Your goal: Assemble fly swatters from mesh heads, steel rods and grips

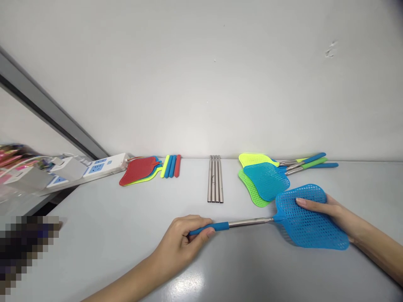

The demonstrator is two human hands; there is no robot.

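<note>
My left hand [179, 245] grips the blue foam handle [214, 227] of a blue fly swatter, whose steel shaft [250, 222] runs to the right. My right hand [330, 212] holds that swatter's blue mesh head [310, 222] with its fingers across the top. Just beyond the shaft stand several steel rods [215, 179] side by side. Loose green and teal swatter heads [266, 181] lie close to my right hand. Farther left, red and other mesh heads [137, 170] lie stacked near several coloured foam grips [171, 166].
The grey table [126, 256] meets a white wall [201, 75] at the back. A white power strip [107, 165] with a plugged-in adapter [69, 168] lies at the back left. Colourful packets [15, 157] sit beyond it, and a pixelated patch [25, 251] covers the lower left.
</note>
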